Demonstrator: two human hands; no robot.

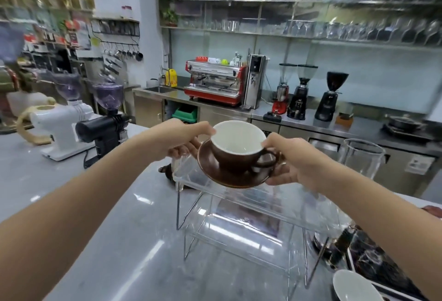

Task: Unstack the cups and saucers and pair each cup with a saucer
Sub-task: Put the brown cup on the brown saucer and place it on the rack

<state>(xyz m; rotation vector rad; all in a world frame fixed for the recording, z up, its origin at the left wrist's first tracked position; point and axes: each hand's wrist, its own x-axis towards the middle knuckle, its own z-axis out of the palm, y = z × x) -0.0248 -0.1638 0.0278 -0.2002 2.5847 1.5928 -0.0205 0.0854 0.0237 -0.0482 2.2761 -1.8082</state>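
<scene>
While the brown cup (236,147) sits inside the brown saucer (233,169), the pair is carried as one thing in the air, just above the near-left corner of the clear acrylic stand (239,207) on the grey counter (71,193). The saucer tilts, its left rim raised and its near-right rim lower, and the cup leans with it, white inside showing, handle pointing right toward the person's right hand (294,164). That hand holds the right side — thumb on the cup's rim above the handle, fingers curled under the saucer's edge. The left hand (189,140) takes the opposite side, thumb tip at the cup's left rim and fingers tucked beneath the saucer, so both hands are closed around the same set and neither is free. The pair lies straight ahead between the two hands, equally near each, with the stand's top shelf directly below and slightly beyond. The coming move probably turns on that vertical gap: lowering the set level onto the shelf, or onto the counter beside it, calls for flattening the tilt first, or the cup may slide toward the low rim. Another cup (356,286), white inside, shows at the lower right edge near a dark tray (373,260); whether it has a saucer cannot be told. Coffee grinders (71,121) stand at the left of the counter, a tall clear jug (361,157) at the right — and a red espresso machine (215,85) sits on the back bench.
</scene>
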